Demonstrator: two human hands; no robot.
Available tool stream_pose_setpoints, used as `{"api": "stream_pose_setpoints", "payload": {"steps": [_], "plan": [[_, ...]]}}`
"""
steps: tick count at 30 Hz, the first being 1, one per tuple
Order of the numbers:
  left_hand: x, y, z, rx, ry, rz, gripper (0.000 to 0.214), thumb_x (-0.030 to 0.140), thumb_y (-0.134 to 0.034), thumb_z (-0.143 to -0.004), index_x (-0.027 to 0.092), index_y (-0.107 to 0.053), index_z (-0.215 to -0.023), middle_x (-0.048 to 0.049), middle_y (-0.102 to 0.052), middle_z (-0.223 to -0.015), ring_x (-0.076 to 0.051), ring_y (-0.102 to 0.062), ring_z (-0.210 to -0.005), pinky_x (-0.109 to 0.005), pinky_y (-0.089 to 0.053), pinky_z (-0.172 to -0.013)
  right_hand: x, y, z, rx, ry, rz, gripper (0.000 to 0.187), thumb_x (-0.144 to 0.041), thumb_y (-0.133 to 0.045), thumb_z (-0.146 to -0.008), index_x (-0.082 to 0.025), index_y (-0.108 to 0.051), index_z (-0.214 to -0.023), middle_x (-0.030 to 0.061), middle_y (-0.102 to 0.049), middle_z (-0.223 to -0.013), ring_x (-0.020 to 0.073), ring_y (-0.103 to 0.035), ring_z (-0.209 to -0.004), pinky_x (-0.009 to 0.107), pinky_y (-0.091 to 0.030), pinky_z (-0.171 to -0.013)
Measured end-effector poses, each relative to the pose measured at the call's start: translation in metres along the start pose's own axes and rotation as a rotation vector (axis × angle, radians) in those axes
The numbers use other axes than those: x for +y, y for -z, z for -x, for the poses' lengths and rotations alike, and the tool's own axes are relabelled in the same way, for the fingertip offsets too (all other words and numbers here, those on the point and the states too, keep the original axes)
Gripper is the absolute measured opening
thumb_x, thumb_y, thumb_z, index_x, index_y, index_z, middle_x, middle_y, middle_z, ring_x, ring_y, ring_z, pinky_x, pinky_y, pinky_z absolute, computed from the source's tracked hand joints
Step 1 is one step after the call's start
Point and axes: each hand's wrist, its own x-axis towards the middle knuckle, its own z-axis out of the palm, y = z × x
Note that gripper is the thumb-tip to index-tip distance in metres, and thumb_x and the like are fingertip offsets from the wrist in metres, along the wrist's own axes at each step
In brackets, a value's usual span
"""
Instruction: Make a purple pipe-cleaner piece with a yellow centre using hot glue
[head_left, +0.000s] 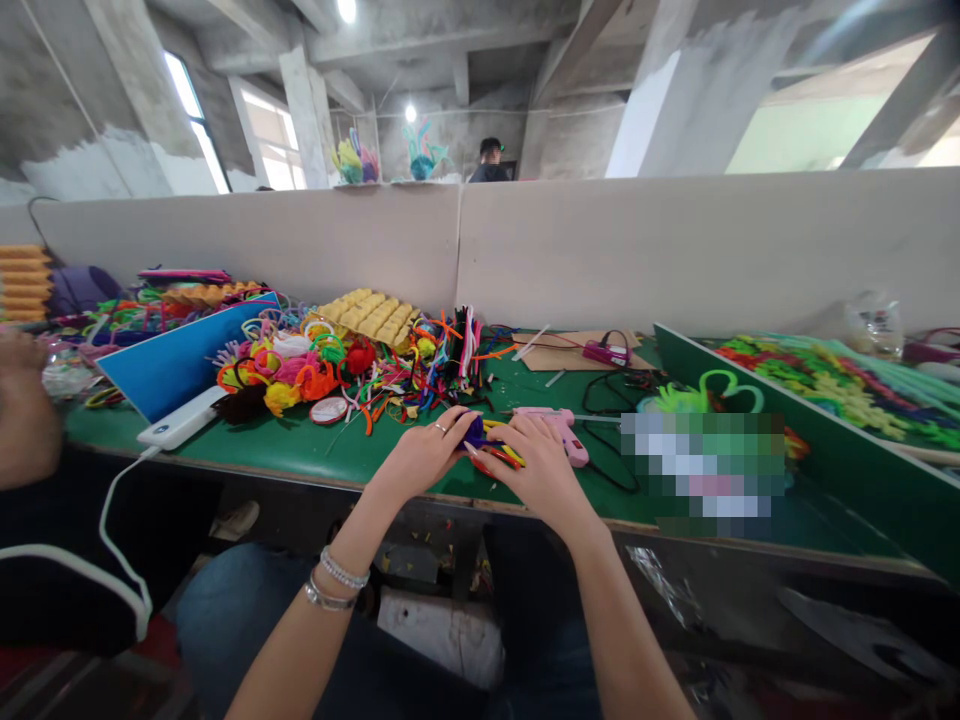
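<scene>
Close to the table's front edge, my left hand (427,455) pinches a dark purple-blue fuzzy piece (474,430) that looks like pipe cleaner. My right hand (541,468) meets it from the other side, its thumb and fingertips closed at the same piece. Fingers hide much of its shape. Beneath my right hand lie red and yellow handles (499,462), whose tool is mostly covered. A pink glue gun (576,445) rests just beyond that hand, its nozzle pointing left.
Left of centre is a heap of colourful pipe cleaners (300,370) with a yellow egg-crate tray (367,315). A blue board (191,355) and a green board (795,440) flank the green table (420,480). A white power strip (184,418) sits left; another person's arm (26,410) shows beyond.
</scene>
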Motion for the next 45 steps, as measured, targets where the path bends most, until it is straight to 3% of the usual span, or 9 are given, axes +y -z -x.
{"api": "stream_pose_setpoints", "payload": {"steps": [5,14,31,45], "plan": [[0.001,0.002,0.0,0.057,-0.005,0.038,0.047,0.035,-0.033,-0.091,0.018,-0.026,-0.133,-0.0126,-0.046,-0.132,-0.02,-0.06,-0.102,-0.023,-0.051,-0.062,0.005,-0.01,0.0,0.092,-0.001,-0.072,0.021,-0.038,-0.054,-0.084,-0.021,-0.062,-0.076,0.0023,-0.054,-0.072,0.0185,-0.049,-0.078,0.032,-0.035,-0.071],[0.003,0.006,0.0,0.139,-0.012,0.12,0.046,0.039,-0.03,-0.091,0.02,-0.026,-0.132,-0.0124,-0.048,-0.13,-0.019,-0.062,-0.097,-0.024,-0.051,-0.064,0.006,-0.013,-0.001,0.095,-0.028,-0.343,0.019,-0.034,-0.052,-0.085,-0.021,-0.059,-0.073,0.0009,-0.054,-0.073,0.0162,-0.049,-0.076,0.033,-0.036,-0.075],[0.002,0.006,0.001,0.138,0.012,0.372,0.045,0.038,-0.039,-0.089,0.023,-0.031,-0.131,-0.0103,-0.046,-0.134,-0.021,-0.056,-0.112,-0.03,-0.051,-0.081,0.01,-0.01,-0.001,0.045,-0.039,-0.442,0.025,-0.04,-0.047,-0.087,-0.021,-0.057,-0.075,0.0012,-0.06,-0.071,0.0159,-0.052,-0.07,0.031,-0.04,-0.072],[0.0,0.006,0.0,0.113,0.034,0.416,0.047,0.042,-0.042,-0.087,0.024,-0.033,-0.129,-0.0088,-0.048,-0.131,-0.02,-0.057,-0.109,-0.03,-0.05,-0.083,0.017,-0.011,0.0,-0.02,-0.083,-0.475,0.021,-0.037,-0.047,-0.087,-0.02,-0.058,-0.079,0.0035,-0.065,-0.08,0.0184,-0.056,-0.08,0.035,-0.042,-0.079]]}}
